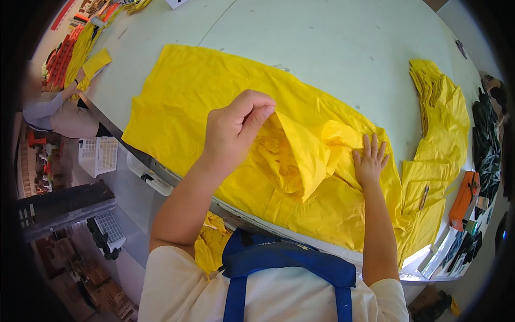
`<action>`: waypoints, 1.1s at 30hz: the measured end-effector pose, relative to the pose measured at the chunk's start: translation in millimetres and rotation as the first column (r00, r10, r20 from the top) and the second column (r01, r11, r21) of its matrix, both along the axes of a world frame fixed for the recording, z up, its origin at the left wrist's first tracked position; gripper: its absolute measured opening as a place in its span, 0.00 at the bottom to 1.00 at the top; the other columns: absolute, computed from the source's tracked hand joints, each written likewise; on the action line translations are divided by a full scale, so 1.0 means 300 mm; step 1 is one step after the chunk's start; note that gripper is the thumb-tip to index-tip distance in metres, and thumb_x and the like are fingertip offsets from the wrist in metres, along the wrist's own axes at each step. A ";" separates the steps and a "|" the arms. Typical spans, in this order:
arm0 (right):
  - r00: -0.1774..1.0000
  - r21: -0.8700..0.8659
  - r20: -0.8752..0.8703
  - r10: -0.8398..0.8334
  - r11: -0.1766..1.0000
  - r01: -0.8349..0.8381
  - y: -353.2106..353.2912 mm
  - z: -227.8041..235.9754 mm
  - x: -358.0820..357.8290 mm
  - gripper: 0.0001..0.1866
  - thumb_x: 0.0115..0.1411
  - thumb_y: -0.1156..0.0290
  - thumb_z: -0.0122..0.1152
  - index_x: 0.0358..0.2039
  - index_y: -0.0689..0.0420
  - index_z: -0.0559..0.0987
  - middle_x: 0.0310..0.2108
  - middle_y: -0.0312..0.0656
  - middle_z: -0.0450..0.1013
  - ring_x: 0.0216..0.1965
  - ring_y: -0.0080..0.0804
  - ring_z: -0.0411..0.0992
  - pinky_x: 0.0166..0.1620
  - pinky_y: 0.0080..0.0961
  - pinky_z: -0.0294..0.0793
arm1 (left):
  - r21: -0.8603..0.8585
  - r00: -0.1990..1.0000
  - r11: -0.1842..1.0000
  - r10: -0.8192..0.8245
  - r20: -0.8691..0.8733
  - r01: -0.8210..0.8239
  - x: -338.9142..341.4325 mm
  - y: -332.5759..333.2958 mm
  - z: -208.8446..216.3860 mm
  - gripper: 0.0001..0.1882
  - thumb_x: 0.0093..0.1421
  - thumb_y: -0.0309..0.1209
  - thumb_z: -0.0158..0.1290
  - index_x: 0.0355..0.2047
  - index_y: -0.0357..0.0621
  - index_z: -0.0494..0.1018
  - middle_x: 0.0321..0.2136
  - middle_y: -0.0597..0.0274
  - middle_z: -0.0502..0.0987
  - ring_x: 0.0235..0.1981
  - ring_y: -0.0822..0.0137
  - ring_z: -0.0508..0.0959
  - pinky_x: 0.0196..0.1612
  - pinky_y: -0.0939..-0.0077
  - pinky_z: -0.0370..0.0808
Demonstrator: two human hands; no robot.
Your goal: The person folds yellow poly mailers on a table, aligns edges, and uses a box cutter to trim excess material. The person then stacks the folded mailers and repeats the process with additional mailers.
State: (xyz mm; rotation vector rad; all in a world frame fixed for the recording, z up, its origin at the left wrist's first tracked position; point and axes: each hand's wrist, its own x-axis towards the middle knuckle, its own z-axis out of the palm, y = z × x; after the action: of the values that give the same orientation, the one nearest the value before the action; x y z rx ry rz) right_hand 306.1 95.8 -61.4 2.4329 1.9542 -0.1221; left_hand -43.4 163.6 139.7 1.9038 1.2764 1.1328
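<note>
No word or number can be read with certainty. At the upper edge of the view, a white card (pixel 176 2) on the bench (pixel 343 48) bears a dark mark, but the picture's border cuts it. More to the left, dark characters stand on a small pale piece (pixel 127 2), also cut by the border. On the blue apron (pixel 289 261) there are small whitish marks, too unclear for reading.
</note>
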 end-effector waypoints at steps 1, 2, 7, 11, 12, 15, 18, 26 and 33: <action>1.000 0.000 0.002 -0.004 1.000 0.004 -0.002 0.004 0.000 0.32 0.62 0.47 0.47 0.65 0.37 0.56 0.69 0.32 0.44 0.70 0.45 0.35 0.66 0.55 0.29 | 0.012 1.000 1.000 0.022 -0.017 -0.021 0.001 0.005 -0.001 0.04 0.63 0.27 0.50 0.37 0.42 0.69 0.20 0.59 0.72 0.19 0.73 0.69 0.27 0.80 0.68; 1.000 0.003 -0.002 -0.004 1.000 0.004 0.000 0.001 -0.003 0.32 0.62 0.47 0.46 0.65 0.37 0.56 0.69 0.32 0.44 0.70 0.45 0.35 0.66 0.55 0.29 | 0.028 0.998 0.999 0.047 -0.041 -0.046 -0.001 0.009 0.002 0.04 0.63 0.27 0.49 0.36 0.41 0.68 0.20 0.57 0.72 0.19 0.72 0.71 0.27 0.79 0.69; 1.000 -0.001 -0.007 -0.014 1.000 0.014 -0.001 0.002 -0.006 0.32 0.62 0.46 0.46 0.65 0.37 0.55 0.69 0.31 0.43 0.70 0.44 0.35 0.66 0.54 0.30 | -0.136 0.934 0.925 0.357 -0.012 -0.355 -0.117 0.162 -0.100 0.13 0.67 0.36 0.42 0.33 0.38 0.67 0.25 0.58 0.76 0.27 0.67 0.78 0.34 0.75 0.75; 1.000 0.004 0.020 0.004 1.000 -0.004 0.000 -0.005 0.006 0.34 0.62 0.45 0.46 0.66 0.38 0.53 0.69 0.34 0.42 0.70 0.44 0.35 0.66 0.53 0.31 | 0.025 0.863 0.935 0.336 -0.378 -0.353 -0.354 0.206 -0.300 0.15 0.63 0.39 0.48 0.31 0.38 0.72 0.26 0.56 0.76 0.33 0.60 0.76 0.35 0.62 0.72; 1.000 0.041 -0.010 0.001 0.999 -0.001 -0.004 -0.009 0.005 0.34 0.62 0.45 0.46 0.66 0.39 0.53 0.69 0.36 0.42 0.70 0.44 0.35 0.66 0.52 0.32 | -0.173 0.935 0.935 0.266 -0.233 -0.309 -0.370 0.150 -0.421 0.14 0.61 0.39 0.51 0.31 0.38 0.72 0.28 0.56 0.75 0.35 0.60 0.76 0.36 0.63 0.72; 0.998 0.172 -0.066 -0.019 0.985 0.030 -0.012 -0.025 0.025 0.35 0.62 0.46 0.46 0.67 0.42 0.51 0.69 0.42 0.43 0.68 0.44 0.41 0.65 0.51 0.39 | -0.337 0.974 0.915 0.222 -0.041 -0.222 -0.169 -0.027 -0.453 0.13 0.57 0.36 0.56 0.31 0.37 0.72 0.35 0.55 0.73 0.35 0.59 0.74 0.36 0.68 0.72; 0.980 0.179 -0.174 -0.102 0.975 0.133 0.016 -0.003 0.056 0.32 0.64 0.50 0.44 0.66 0.42 0.52 0.68 0.38 0.46 0.65 0.44 0.47 0.63 0.48 0.44 | -0.204 0.944 0.934 0.249 -0.219 -0.293 -0.085 -0.023 -0.495 0.12 0.58 0.34 0.56 0.34 0.37 0.71 0.40 0.55 0.72 0.35 0.62 0.74 0.37 0.73 0.72; 0.990 0.176 0.013 -0.139 0.975 0.134 0.050 -0.042 0.100 0.24 0.65 0.52 0.41 0.62 0.35 0.63 0.65 0.30 0.53 0.61 0.40 0.53 0.60 0.45 0.48 | -0.038 0.820 0.870 0.477 0.318 -0.491 -0.144 0.269 -0.345 0.12 0.66 0.35 0.45 0.35 0.38 0.70 0.27 0.69 0.71 0.30 0.75 0.69 0.35 0.80 0.67; 0.990 0.148 -0.101 0.103 0.985 -0.087 0.097 0.029 0.192 0.21 0.58 0.63 0.51 0.54 0.42 0.70 0.56 0.31 0.64 0.55 0.43 0.59 0.55 0.45 0.57 | -0.388 0.997 0.919 -0.072 0.014 0.072 -0.343 0.352 -0.330 0.10 0.63 0.31 0.50 0.36 0.35 0.71 0.28 0.71 0.71 0.31 0.78 0.67 0.36 0.82 0.66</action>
State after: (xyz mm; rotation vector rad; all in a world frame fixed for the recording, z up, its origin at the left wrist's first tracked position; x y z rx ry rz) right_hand 363.8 124.9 -52.8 2.4614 2.1941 -0.1183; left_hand -146.3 269.1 40.7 1.6374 1.3071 0.7703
